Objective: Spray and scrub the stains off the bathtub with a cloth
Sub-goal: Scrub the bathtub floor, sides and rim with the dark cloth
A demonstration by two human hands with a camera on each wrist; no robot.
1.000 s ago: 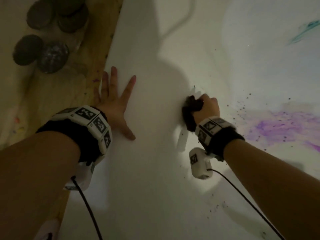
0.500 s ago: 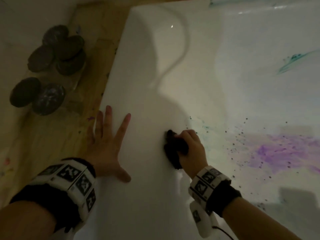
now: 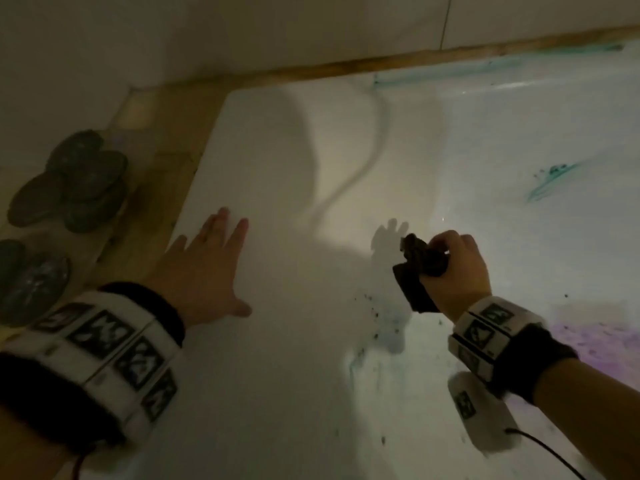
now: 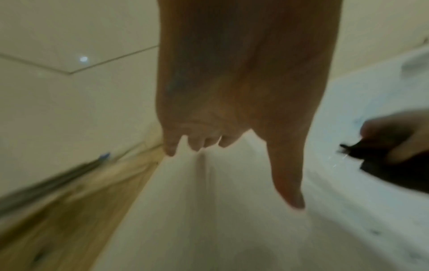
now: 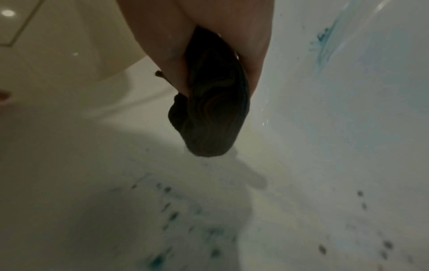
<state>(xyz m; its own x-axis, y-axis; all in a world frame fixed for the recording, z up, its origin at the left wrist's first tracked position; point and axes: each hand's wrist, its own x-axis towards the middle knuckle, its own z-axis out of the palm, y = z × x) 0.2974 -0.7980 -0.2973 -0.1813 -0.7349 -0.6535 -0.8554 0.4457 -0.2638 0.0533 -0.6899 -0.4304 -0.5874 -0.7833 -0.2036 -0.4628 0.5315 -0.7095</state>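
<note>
The cloth (image 3: 420, 271) is a dark, bunched wad gripped in the right hand (image 3: 457, 271), fingers and thumb curled round it, with a folded lobe protruding past the fingertips and a flap trailing toward the wrist. In the right wrist view the cloth (image 5: 213, 110) appears to hang just clear of the bathtub (image 3: 277, 375) surface, casting a shadow beneath; contact cannot be confirmed.

Nearest the grip, below and toward the wrist, lies a scatter of dark and teal specks (image 3: 374, 327). Beyond the wrist on the thumb-opposite side is a purple stain (image 3: 595, 341). Well ahead of the knuckles, up the tub wall, sits a teal streak (image 3: 550, 178), and another teal smear (image 3: 450, 69) runs along the far rim.

The left hand (image 3: 204, 268) rests flat on the tub's broad rim, fingers spread and straight, holding nothing; it serves as a brace.

Recommended procedure:
1. Lower the protruding lobe onto the specks first, since they are closest.
2. Press with the heel of the fist and scrub in short overlapping strokes.
3. Refold the wad when its face loads with pigment, or it will likely smear colour onto clean enamel.
4. Keep weight on the bracing palm; wet enamel is probably slippery.

No spray bottle is visible.
</note>
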